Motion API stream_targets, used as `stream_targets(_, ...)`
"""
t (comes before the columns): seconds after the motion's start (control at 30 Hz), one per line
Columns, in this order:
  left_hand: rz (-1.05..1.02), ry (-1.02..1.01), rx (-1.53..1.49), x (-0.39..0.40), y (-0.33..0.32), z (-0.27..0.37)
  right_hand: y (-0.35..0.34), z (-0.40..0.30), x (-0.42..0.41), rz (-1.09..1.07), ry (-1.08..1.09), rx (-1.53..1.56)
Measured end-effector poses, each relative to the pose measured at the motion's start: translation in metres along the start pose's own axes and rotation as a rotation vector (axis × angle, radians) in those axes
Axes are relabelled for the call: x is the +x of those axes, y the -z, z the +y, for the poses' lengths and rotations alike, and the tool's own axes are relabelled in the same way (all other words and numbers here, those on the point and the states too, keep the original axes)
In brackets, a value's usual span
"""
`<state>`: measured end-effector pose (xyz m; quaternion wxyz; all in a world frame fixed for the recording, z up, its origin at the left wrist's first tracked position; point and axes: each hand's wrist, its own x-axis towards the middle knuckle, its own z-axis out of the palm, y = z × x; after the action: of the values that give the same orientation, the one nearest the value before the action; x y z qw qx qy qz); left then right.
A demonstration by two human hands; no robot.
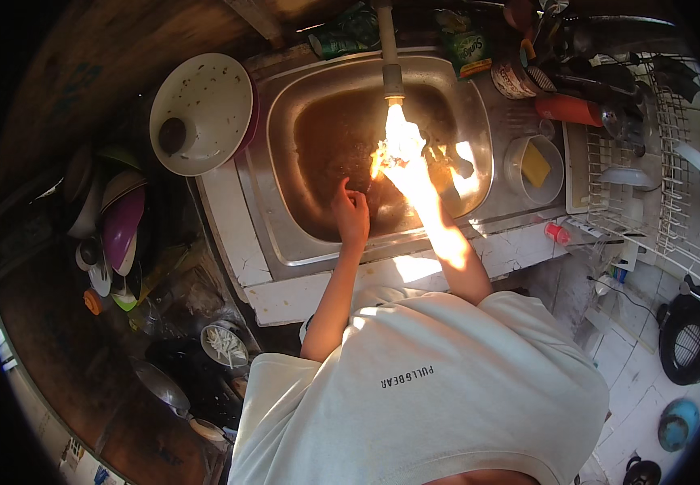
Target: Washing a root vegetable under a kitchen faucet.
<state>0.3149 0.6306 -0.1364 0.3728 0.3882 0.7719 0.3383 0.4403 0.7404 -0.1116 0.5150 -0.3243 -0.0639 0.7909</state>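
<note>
A stainless steel sink (pixel 283 139) with brownish water in its basin lies before me. My left hand (pixel 351 216) hovers over the near part of the basin, fingers loosely bent and apart, and I see nothing in it. Just below the mouth of a pipe tap (pixel 392 76) is my right hand (pixel 402 151). Strong sunlight whites it out, so its fingers and anything they may hold cannot be made out. A yellow sponge (pixel 535 165) sits in a clear round tub (pixel 559 173) on the right of the sink.
A large white bowl (pixel 216 115) with food specks and a dark round thing inside stands left of the sink. A wire dish rack (pixel 668 182) is at the right, near a red cup (pixel 568 110). Lower left is a bowl of pale strips (pixel 225 345).
</note>
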Motion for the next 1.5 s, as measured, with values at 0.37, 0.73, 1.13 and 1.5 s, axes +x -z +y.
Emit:
stream_targets(0.37, -0.387, -0.094, -0.511, 0.055, -0.044, 0.072, 0.042, -0.018, -0.028, 0.045, -0.275, 0.020)
stream_targets(0.73, -0.424, -0.319, -0.403, 0.065, -0.065, 0.063, 0.049, -0.043, -0.026, 0.147, 0.304, -0.820)
stream_targets(1.13, -0.040, -0.169, 0.119, 0.019, -0.103, 0.032, 0.053, -0.089, -0.060, 0.243, 0.518, -1.269)
stream_targets(1.5, -0.831, 0.317, -1.192, 0.076, -0.073, 0.036, 0.088, -0.061, -0.044, 0.327, 0.861, -1.957)
